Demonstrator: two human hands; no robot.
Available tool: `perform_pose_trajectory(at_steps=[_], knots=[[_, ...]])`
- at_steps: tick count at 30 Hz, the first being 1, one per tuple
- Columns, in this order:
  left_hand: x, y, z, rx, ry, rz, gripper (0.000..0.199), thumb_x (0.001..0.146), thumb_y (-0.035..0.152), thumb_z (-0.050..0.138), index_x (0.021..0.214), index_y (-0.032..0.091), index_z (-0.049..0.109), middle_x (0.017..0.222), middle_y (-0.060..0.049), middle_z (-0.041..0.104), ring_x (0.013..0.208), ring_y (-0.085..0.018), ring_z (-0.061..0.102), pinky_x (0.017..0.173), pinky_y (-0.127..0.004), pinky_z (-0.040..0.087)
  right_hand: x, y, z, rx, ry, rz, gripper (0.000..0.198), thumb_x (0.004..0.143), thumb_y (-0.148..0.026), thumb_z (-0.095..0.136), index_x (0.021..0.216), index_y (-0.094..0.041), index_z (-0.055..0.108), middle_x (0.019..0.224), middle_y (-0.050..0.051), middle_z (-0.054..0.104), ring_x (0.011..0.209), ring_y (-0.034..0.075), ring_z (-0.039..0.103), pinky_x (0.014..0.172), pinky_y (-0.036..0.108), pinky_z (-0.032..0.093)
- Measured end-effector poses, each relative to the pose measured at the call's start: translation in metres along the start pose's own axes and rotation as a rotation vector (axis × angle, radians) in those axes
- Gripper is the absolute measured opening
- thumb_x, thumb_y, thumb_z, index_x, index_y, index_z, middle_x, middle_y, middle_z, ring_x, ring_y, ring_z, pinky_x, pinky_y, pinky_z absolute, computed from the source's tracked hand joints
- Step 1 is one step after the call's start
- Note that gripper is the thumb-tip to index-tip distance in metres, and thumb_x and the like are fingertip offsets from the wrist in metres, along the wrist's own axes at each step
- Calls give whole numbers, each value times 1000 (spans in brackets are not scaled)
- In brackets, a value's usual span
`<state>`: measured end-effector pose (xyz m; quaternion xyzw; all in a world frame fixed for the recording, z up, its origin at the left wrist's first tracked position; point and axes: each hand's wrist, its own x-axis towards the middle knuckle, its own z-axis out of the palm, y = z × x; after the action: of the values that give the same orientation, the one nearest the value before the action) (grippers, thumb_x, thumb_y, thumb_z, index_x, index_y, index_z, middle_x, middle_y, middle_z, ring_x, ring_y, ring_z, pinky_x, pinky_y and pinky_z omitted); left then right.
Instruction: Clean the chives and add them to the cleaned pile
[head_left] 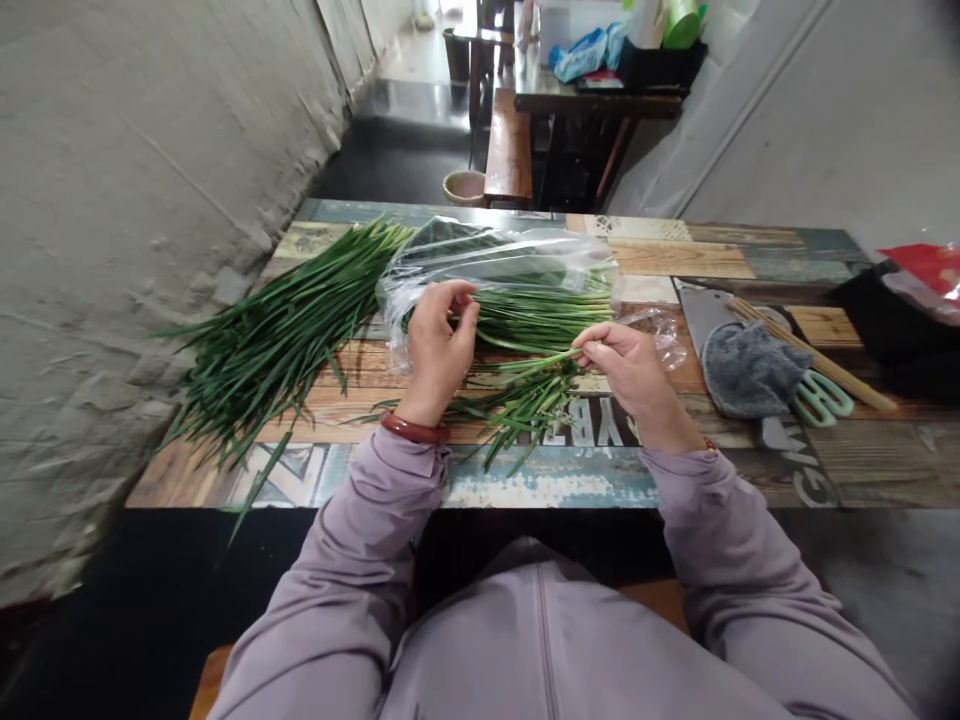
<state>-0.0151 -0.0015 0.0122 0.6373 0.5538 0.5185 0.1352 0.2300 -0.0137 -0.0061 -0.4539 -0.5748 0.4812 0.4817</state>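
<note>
My right hand (621, 372) pinches the pale stem ends of a few chives between thumb and fingertips, just above a small messy heap of trimmed chive pieces (529, 405). My left hand (444, 345) hovers by the front of a clear plastic bag (510, 262); its fingers are curved, with a gap between thumb and forefinger, and nothing shows in them. Long green chives (547, 318) lie in the bag's opening, pale ends to the right. On the left of the table spreads a large loose bunch of chives (292, 325), leaf tips toward me.
On the wood-patterned table (675, 258), a grey cloth (754, 365), wooden chopsticks (847, 372) and a pale green handle (823, 400) lie to the right. Beyond them stands a black container (900, 320) with red plastic. A rough wall (150, 180) borders the left side.
</note>
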Motion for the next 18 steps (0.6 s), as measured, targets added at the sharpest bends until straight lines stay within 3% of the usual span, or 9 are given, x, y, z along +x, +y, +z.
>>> perform_pose_trajectory(at_steps=[3,6,8,12,15,18], knots=[[1,3,-6,56,155,26,12,93,21,53,102,20,60,104,-5,63,98,-16,58,87,-29,48,1,2,-1,-11,9,-5,10,78,-31,68,81,-22,71,74,-1,69,64,12,62,60,25,52],[-2,12,-6,58,142,59,13,97,25,48,103,21,59,104,-5,64,97,-16,59,86,-29,48,1,3,0,-5,24,-5,11,79,-33,68,82,-23,71,74,-1,69,64,12,63,60,25,52],[-8,19,-2,29,34,124,15,98,27,47,103,20,60,101,-5,65,95,-16,59,85,-29,49,2,3,2,3,44,4,13,79,-35,69,83,-23,71,74,-1,70,63,11,63,58,25,51],[-21,28,12,-14,-303,276,22,92,32,58,110,18,60,105,-8,65,99,-19,60,90,-33,50,2,2,10,-18,98,8,22,80,-44,70,86,-23,71,74,1,72,62,12,63,58,26,52],[-26,28,20,-1,-450,242,20,90,29,61,107,17,62,102,-9,66,95,-20,62,85,-33,50,2,1,16,-40,132,-2,27,81,-48,69,86,-22,70,74,1,73,62,12,64,60,26,52],[-26,28,23,-85,-545,124,15,93,26,52,89,17,63,83,-4,67,76,-15,63,71,-27,49,2,0,21,-37,161,-4,30,81,-51,69,84,-21,69,73,2,72,63,12,64,61,26,52]])
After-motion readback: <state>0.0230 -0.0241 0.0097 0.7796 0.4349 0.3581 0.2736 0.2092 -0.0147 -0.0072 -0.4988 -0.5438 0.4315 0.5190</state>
